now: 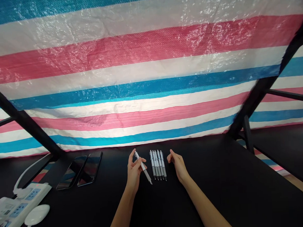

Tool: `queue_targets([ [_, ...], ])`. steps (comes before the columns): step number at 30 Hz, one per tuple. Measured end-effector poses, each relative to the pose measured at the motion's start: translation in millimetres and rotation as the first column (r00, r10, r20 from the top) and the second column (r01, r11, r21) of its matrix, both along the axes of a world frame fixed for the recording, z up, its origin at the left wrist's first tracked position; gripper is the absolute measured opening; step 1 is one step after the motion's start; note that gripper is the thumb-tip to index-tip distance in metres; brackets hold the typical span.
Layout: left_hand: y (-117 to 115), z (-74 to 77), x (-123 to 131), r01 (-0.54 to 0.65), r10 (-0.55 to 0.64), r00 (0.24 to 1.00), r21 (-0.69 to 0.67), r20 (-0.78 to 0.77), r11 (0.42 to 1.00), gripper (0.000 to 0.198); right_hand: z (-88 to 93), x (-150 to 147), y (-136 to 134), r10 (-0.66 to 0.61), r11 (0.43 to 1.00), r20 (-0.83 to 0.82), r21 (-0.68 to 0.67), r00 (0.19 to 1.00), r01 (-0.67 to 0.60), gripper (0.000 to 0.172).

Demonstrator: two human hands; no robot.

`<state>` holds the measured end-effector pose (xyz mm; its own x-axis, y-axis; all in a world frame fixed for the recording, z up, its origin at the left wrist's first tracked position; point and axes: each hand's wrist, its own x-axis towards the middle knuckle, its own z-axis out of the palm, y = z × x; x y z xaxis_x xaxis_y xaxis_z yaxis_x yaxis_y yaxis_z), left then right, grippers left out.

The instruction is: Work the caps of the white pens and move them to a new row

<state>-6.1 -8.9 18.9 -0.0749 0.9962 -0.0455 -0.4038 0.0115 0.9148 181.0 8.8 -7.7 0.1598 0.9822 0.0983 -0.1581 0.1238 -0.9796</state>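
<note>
My left hand is closed around a white pen, which it holds slanted just above the black table, tip toward me and to the right. Right beside it, several white pens lie side by side in a neat row on the table. My right hand hovers just right of that row with its fingers loosely curled and apart, and nothing is in it.
Two dark phones lie face up at the left. A white power strip and a round white device sit at the near left edge. A striped tarpaulin and black frame bars close off the back.
</note>
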Motion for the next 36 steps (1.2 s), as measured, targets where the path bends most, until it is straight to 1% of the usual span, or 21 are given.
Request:
queue_targets([
  [6, 1.0, -2.1, -0.8, 0.017, -0.017, 1.000, -0.016, -0.020, 1.000, 0.069, 2.7, -0.4, -1.4, -0.008, 1.000, 0.003, -0.018, 1.000, 0.008, 0.050],
  [18, 0.7, -3.4, -1.4, 0.063, -0.064, 0.997, -0.024, -0.052, 0.998, 0.063, 4.4, -0.6, -1.1, 0.008, 1.000, 0.017, -0.008, 1.000, -0.007, 0.050],
  [20, 1.2, -4.0, -1.4, 0.058, -0.059, 0.997, -0.020, -0.050, 0.998, 0.062, 4.0, -0.5, -0.9, 0.013, 1.000, 0.017, -0.010, 1.000, -0.013, 0.050],
  [25, 2.7, -5.9, -1.1, 0.003, -0.003, 0.999, 0.001, -0.044, 1.000, 0.065, 2.1, -0.2, -0.6, 0.018, 1.000, 0.013, -0.026, 1.000, -0.018, 0.048],
  [31, 3.7, -8.0, -1.9, 0.006, -0.008, 0.998, -0.033, -0.063, 0.999, 0.067, 0.5, 0.6, -0.6, 0.017, 1.000, 0.029, -0.007, 0.999, -0.017, 0.048],
  [36, 3.1, -6.3, -2.8, 0.017, -0.020, 0.997, -0.035, -0.073, 0.999, 0.066, -0.6, 0.8, 0.1, 0.020, 1.000, 0.031, -0.010, 0.999, -0.020, 0.048],
])
